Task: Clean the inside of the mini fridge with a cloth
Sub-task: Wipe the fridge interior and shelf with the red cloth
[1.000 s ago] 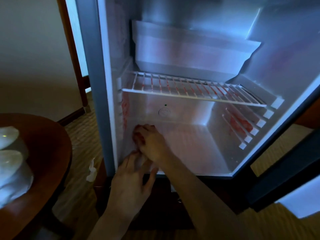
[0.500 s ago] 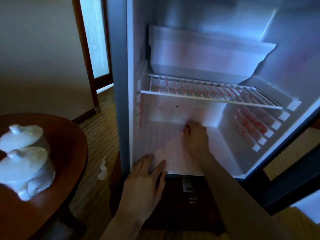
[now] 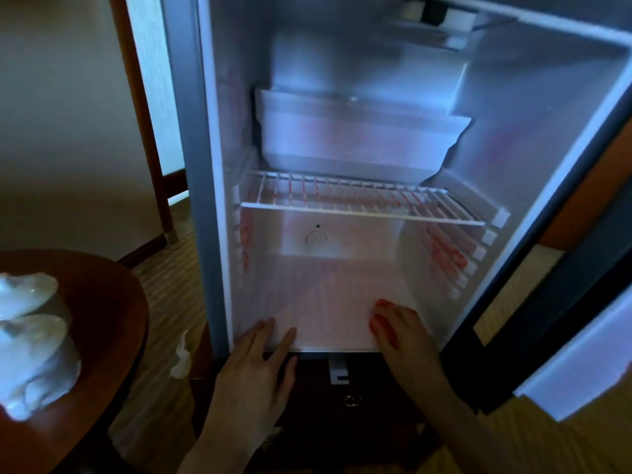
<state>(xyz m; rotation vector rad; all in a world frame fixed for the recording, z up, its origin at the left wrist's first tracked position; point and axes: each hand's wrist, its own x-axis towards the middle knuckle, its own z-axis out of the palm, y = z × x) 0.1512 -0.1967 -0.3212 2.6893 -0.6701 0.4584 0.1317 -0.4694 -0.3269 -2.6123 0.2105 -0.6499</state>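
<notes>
The mini fridge [image 3: 393, 165] stands open, its wire shelf [image 3: 359, 203] across the middle. The right hand [image 3: 403, 336] has been drawn from the far middle of the fridge floor [image 3: 325, 295] to its near right corner, fingers curled; no cloth can be made out beneath it. The left hand [image 3: 254, 374] stays flat, fingers straight, fingertips on the near left edge. A round bench [image 3: 102, 336] with white lidded pots [image 3: 30, 350] is seen at left.
</notes>
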